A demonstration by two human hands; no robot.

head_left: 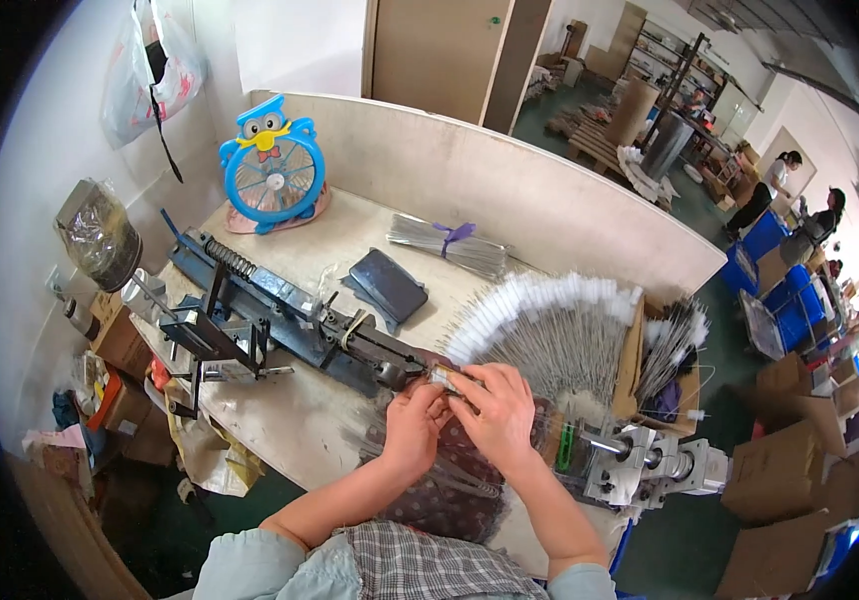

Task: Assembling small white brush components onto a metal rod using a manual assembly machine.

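My left hand [415,425] and my right hand [496,405] meet at the near end of a long dark metal bench fixture [295,312]. The fingers of both are closed in a pinch around a small pale piece [441,375], mostly hidden by the fingertips, whose kind I cannot make out. Below the hands, a dark spotted cloth [455,500] covers the table edge, with thin grey wires lying on it. Just beyond my right hand spreads a wide fan of thin wires [560,325] with white ends.
A blue bird-shaped fan [275,180] stands at the back left. Near the low partition [430,150] lie a wire bundle [450,243] tied with purple and a dark flat pouch [390,285]. At right are a cardboard box [633,365] and a silvery machine [655,465].
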